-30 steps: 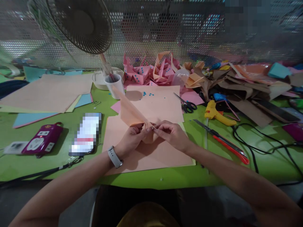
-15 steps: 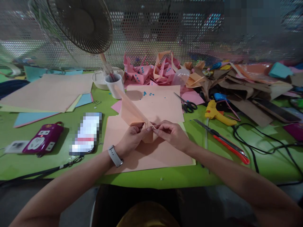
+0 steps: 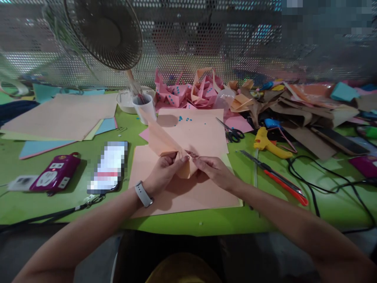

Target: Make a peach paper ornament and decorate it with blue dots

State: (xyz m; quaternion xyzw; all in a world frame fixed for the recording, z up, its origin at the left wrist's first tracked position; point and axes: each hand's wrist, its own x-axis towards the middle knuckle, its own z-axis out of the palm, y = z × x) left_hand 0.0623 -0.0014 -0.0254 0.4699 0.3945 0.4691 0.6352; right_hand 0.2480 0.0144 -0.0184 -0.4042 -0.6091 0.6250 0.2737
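Note:
Between both hands is a folded peach paper (image 3: 163,138), its long flap rising to the upper left and a small folded part pointing down toward me. My left hand (image 3: 165,171), with a grey watch band on the wrist, pinches it from the left, thumb on the centre fold. From the right, my right hand (image 3: 213,169) pinches the paper's edge between thumb and fingers; some fingertips are hidden behind it. Beneath them lies a stack of peach sheets (image 3: 147,200) on the green table (image 3: 176,226).
To the right lie scissors (image 3: 234,135), a yellow glue gun (image 3: 271,145) with its black cord and a red utility knife (image 3: 282,182). A phone (image 3: 108,167) and a purple power socket (image 3: 55,173) are at left. Behind stand a white cup (image 3: 144,108), a fan (image 3: 103,33) and pink folded papers (image 3: 173,92).
My right thumb and fingers have shifted slightly right, away from the left thumb, along the paper's edge. The left hand keeps its grip. The whole view has moved slightly.

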